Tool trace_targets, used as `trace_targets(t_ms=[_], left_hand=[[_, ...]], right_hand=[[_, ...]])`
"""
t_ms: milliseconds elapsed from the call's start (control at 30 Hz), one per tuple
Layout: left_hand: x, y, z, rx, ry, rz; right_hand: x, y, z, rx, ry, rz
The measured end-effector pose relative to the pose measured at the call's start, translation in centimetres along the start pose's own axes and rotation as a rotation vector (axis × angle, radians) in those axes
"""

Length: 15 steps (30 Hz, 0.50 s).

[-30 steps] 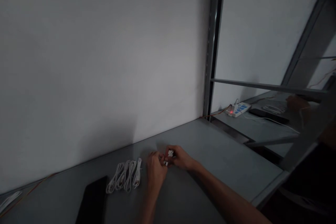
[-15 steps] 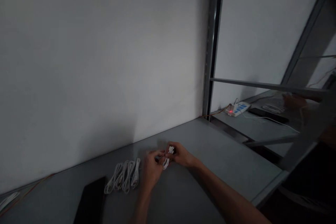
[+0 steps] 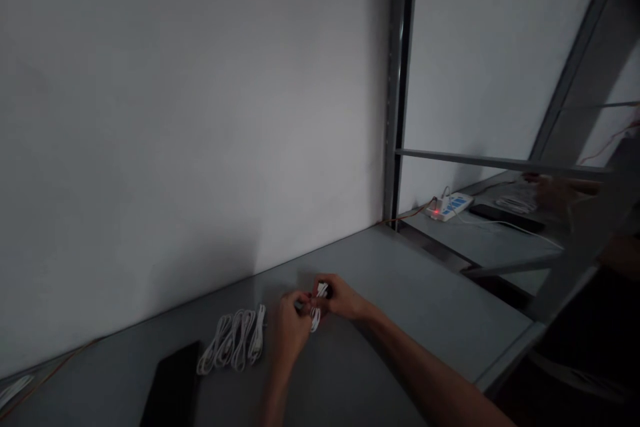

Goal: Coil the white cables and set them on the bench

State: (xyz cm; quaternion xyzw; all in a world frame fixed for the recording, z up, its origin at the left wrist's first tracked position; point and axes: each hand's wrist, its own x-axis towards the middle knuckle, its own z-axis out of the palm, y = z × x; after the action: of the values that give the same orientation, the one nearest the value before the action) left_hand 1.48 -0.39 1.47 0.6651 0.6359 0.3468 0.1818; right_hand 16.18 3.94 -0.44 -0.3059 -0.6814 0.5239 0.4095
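A small bundle of white cable (image 3: 315, 320) is held between my two hands, just above the grey table (image 3: 380, 273). My right hand (image 3: 340, 297) is closed round its upper part, thumb and fingers curled. My left hand (image 3: 294, 323) pinches at the middle of the bundle from the other side, fingertips meeting those of the right; the exact grip is hidden. Left of my left hand, several coiled white cables (image 3: 235, 340) lie side by side. A black flat object (image 3: 173, 383) lies farther left.
Beyond a metal rack post (image 3: 395, 87) and crossbar (image 3: 475, 159), a white power strip (image 3: 450, 207) with a red light sits on the neighbouring table. A black phone-like object (image 3: 505, 217) lies beside it, near another person's hand (image 3: 555, 193). White cable (image 3: 15, 388) lies far left.
My hands stay together at the bundle; its lower loops now hang slightly lower below my fingers. The view has shifted a little. The other person's hand has moved left, near their cables.
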Motion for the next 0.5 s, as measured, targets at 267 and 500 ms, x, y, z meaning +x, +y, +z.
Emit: trace_targets(t_ms=[267,500], left_hand=[[0.3,-0.3,-0.3,-0.026,-0.010,0.078],[0.0,0.0,0.2,0.084,0.136,0.107]], right_hand=[[0.4,1.0,0.1,0.235,0.041,0.148],[0.3,0.7,1.4,0.490,0.064,0.258]])
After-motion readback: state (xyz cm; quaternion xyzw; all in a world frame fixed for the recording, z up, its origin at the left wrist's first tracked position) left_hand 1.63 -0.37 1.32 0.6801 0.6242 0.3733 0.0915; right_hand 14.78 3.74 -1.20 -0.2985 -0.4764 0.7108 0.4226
